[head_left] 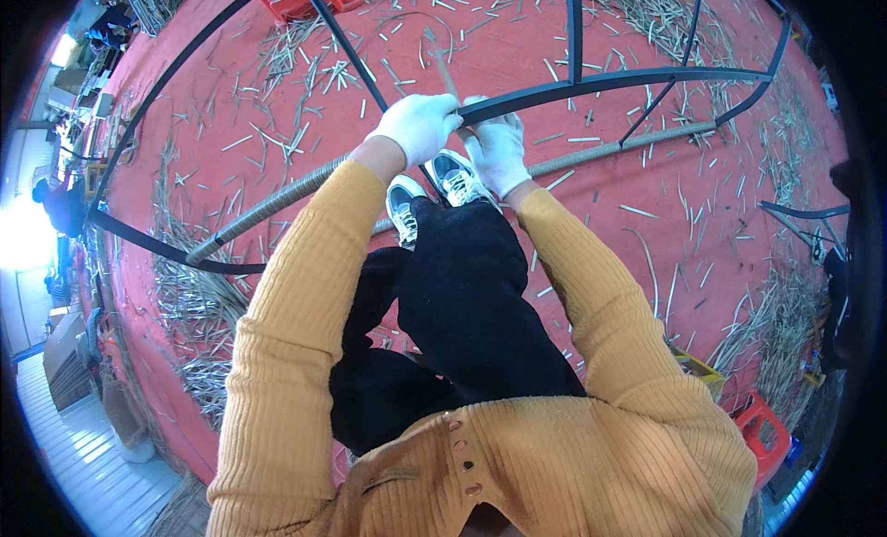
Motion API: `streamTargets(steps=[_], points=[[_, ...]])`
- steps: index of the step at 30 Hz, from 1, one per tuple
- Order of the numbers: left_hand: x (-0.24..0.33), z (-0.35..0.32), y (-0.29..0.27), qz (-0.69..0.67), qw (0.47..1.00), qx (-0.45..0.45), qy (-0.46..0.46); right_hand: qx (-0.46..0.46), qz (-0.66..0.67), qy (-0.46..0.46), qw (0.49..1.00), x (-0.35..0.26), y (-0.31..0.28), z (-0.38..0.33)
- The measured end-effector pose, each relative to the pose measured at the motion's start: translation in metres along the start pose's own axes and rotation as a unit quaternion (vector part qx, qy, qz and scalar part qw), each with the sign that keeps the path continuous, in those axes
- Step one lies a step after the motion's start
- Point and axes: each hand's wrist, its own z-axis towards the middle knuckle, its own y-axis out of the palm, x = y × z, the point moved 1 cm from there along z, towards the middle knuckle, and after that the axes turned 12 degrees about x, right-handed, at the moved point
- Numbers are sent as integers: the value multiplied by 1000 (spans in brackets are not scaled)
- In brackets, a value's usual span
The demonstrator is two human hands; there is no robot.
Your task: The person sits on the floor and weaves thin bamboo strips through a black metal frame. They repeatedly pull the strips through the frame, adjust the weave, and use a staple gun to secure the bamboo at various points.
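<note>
My left hand (420, 123), in a white glove, is closed on a tan strip of cane (442, 67) that runs up and away from the fist. Just beside it my right hand (497, 147), also gloved in white, grips the black metal bar (610, 81) of a large curved frame. The two hands almost touch over the bar. Below them a long bar wrapped in tan cane (268, 204) crosses from lower left to upper right, behind my sneakers (434, 188) and black trousers.
The frame's other black bars (166, 75) arch over a red floor (591, 260) littered with cut cane scraps. Bundles of cane (199, 306) lie at the left. A red stool (765, 435) stands lower right, and a person sits far left (60, 204).
</note>
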Motion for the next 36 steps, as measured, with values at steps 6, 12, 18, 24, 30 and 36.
streamTargets(steps=[6,12,18,24,30,36], points=[[1,-19,18,-7,985,166,41,-224,173,318,905,-18,-41,15],[23,-38,39,27,929,343,135,-304,210,367,854,7,2,141],[19,-16,32,7,969,245,12,-23,478,340,810,1,-37,74],[3,10,10,-168,981,-44,-86,6,60,120,991,10,-16,5],[14,-16,21,-124,975,186,0,-265,216,323,883,-1,-46,25],[40,-30,42,47,916,373,139,-278,204,389,854,-9,-32,136]])
